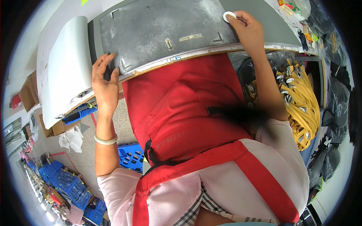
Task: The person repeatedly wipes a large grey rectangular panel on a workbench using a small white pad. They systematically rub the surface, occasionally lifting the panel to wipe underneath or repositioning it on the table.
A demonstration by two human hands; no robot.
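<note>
A dark grey board [151,26] with a scuffed surface, small corner marks and tape strips lies on the worktable in front of me. My right hand [249,32] pinches a small white round disc [227,16] between thumb and fingers at the board's right side. The disc's kind does not show. At the near left corner of the board rests my left hand [104,84], fingers apart, holding nothing; its fingertips touch the edge there.
Left of the board lies a stack of white sheets [71,64], its top sheet curled. A bundle of yellow straps [303,105] sits below the table's right end. Blue crates [68,184] stand on the floor at left, and black plastic bags [335,101] line the right.
</note>
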